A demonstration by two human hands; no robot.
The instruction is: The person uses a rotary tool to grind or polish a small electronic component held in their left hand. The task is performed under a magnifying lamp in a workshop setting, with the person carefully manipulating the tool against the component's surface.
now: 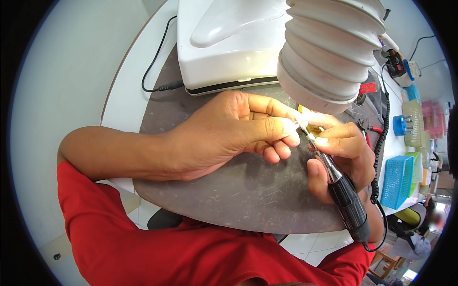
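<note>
A rotary handpiece (347, 202) with a black grip and a silver metal neck is held by my right hand (350, 145), fingers curled round the neck. It slants up and leftward to a thin tip. Beside that tip, my left hand (229, 126) pinches thumb and forefinger together. What lies in the pinch is tiny and brightly lit; I cannot make out its kind. Both hands meet above the scratched grey work surface (229, 205), and the fingertips of the two hands are close together.
A ribbed white hose (329, 52) hangs just above my hands. Behind them stands a white machine housing (229, 66) with a black cord (160, 47). At right are a coiled black cable (380, 152), red-handled pliers (375, 129), a blue tool holder (400, 125) and a blue basket (398, 181).
</note>
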